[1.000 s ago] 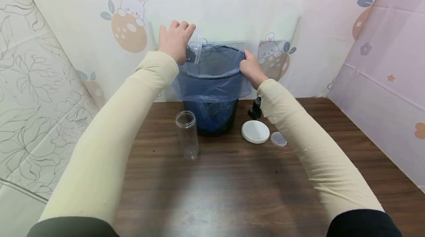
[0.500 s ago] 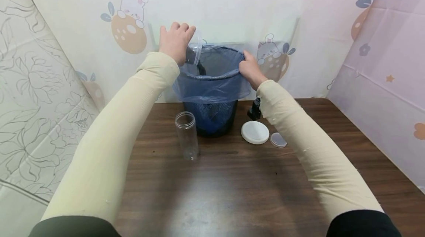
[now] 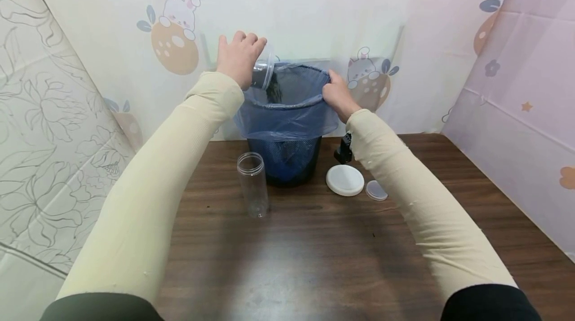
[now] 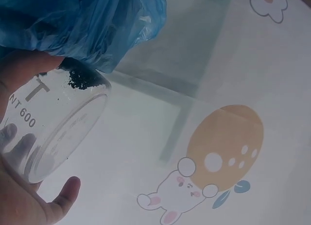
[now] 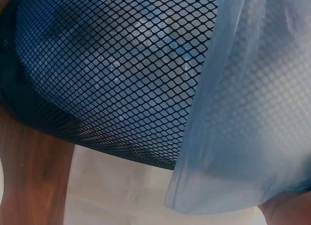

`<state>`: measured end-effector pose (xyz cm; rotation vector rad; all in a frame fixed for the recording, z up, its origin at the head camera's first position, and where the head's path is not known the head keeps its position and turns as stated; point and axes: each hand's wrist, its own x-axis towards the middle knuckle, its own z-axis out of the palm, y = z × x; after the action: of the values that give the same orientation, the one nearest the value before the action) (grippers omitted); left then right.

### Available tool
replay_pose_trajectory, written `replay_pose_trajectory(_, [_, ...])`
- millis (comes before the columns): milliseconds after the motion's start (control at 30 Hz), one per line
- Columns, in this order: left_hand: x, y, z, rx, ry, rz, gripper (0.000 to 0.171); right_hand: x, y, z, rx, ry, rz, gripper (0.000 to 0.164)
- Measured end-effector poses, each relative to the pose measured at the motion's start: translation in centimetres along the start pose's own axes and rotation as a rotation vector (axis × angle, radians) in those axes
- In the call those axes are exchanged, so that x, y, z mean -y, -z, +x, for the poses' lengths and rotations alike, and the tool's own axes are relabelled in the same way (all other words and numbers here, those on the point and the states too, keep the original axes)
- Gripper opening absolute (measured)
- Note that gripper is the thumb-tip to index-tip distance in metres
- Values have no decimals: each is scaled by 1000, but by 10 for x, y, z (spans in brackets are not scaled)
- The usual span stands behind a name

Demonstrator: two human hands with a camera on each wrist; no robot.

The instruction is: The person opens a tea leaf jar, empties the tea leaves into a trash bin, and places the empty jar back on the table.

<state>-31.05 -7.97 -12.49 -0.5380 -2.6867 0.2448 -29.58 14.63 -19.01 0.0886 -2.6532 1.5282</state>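
My left hand [image 3: 238,59] grips a clear plastic jar [image 3: 268,69], tipped sideways over the left rim of a mesh wastebasket [image 3: 287,163]. Dark loose bits [image 3: 274,92] fall from its mouth into the basket, whose blue bin bag [image 3: 287,124] is folded over the rim. In the left wrist view, more dark bits [image 4: 80,79] lie along the wall of the jar [image 4: 60,120], which bears grey print. On the opposite side, my right hand [image 3: 339,95] holds the basket's rim with the bag edge. The right wrist view shows the mesh [image 5: 126,64] close up.
A tall clear jar [image 3: 253,188] stands uncovered on the wooden table [image 3: 278,266], left in front of the basket. To the right lie a white lid [image 3: 345,180] and a small translucent disc [image 3: 376,190]. A patterned cloth [image 3: 337,11] hangs close behind the basket.
Dark bits have begun to pour from the tilted jar, and their stream has grown wider. Both hands have stayed nearly in place.
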Motion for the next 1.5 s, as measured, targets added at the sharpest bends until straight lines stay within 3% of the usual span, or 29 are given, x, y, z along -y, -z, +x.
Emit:
replay_pose_trajectory(333, [1, 3, 1, -19, -12, 0, 72, 0, -1, 1, -6, -1, 5, 65])
replay_pose_trajectory(733, [0, 2, 4, -19, -29, 64, 66, 1, -1, 1, -11, 8, 25, 67])
replay_pose_trajectory(1233, [0, -1, 4, -75, -98, 121, 58, 1, 0, 1, -11, 12, -2, 66])
replay_pose_trajectory(1500, [-2, -2, 4, -57, -149, 226, 51, 0, 0, 1, -13, 27, -5, 66])
